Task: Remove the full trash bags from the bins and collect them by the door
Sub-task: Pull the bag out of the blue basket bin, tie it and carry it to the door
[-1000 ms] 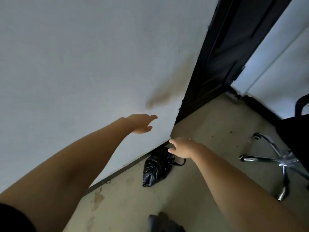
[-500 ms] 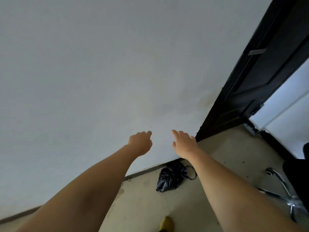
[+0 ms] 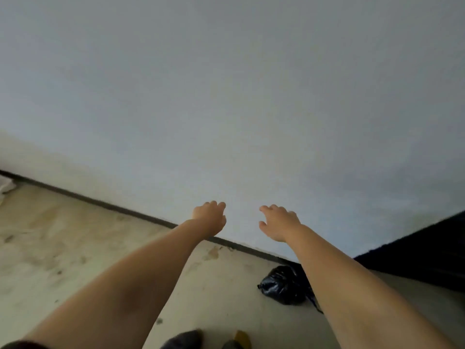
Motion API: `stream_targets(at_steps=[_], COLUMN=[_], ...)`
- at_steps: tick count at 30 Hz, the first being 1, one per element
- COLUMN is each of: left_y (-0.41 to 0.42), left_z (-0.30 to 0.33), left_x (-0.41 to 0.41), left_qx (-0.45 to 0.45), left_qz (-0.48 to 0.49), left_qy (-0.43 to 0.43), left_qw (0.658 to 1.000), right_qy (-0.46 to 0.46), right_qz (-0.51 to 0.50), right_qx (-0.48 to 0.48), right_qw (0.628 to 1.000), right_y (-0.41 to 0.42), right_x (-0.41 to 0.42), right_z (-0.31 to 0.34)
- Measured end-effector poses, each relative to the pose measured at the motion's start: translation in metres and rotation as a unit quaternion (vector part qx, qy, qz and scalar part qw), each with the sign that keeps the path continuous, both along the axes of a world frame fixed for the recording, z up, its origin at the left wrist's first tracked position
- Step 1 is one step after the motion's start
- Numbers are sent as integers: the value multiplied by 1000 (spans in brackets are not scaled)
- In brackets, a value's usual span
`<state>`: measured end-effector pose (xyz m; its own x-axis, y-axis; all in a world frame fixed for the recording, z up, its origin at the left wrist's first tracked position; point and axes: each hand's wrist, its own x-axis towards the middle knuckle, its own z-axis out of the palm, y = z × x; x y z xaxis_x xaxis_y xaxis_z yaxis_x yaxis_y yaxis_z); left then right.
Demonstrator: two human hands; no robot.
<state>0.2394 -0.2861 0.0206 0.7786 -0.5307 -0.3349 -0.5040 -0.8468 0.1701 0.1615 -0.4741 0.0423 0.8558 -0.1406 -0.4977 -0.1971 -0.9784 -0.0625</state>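
A small tied black trash bag (image 3: pixel 283 285) lies on the floor against the wall's dark skirting, just left of the black door (image 3: pixel 422 255). My right forearm crosses in front of the bag and hides its right side. My left hand (image 3: pixel 210 217) and my right hand (image 3: pixel 278 222) are both stretched out in front of the pale wall, well above the bag. Each holds nothing; the fingers are loosely spread and slightly curled.
A pale, stained floor (image 3: pixel 63 248) runs left along the dark skirting (image 3: pixel 105 204). Something whitish (image 3: pixel 6 186) sits at the far left edge by the wall. My feet (image 3: pixel 186 340) show at the bottom edge.
The view has swung left: the door and bag slid toward the right, the chair base left the picture, and more floor shows on the left. Both hands stay raised and empty.
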Motion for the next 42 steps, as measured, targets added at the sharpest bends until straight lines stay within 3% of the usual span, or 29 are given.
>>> stream_targets(at_steps=[4, 8, 17, 24, 35, 42], left_y=[61, 132, 290, 425, 606, 711], left_z=[-14, -22, -26, -21, -7, -13], left_x=[-32, -78, -177, -210, -213, -166], left_qx=[7, 9, -1, 15, 12, -20], left_qz=[141, 284, 519, 579, 630, 653], left_qy=[29, 67, 88, 78, 71, 69], left_qw=[990, 956, 850, 812, 773, 754], right_qy=[17, 41, 66, 56, 56, 52], right_qz=[128, 260, 480, 564, 606, 629], right_qx=[8, 18, 18, 13, -31, -51], right_qw=[992, 965, 875, 824, 793, 774], right_y=[43, 110, 303, 468, 666, 783], right_x=[22, 33, 35, 31, 43, 100], right_z=[-16, -31, -45, -35, -23, -25])
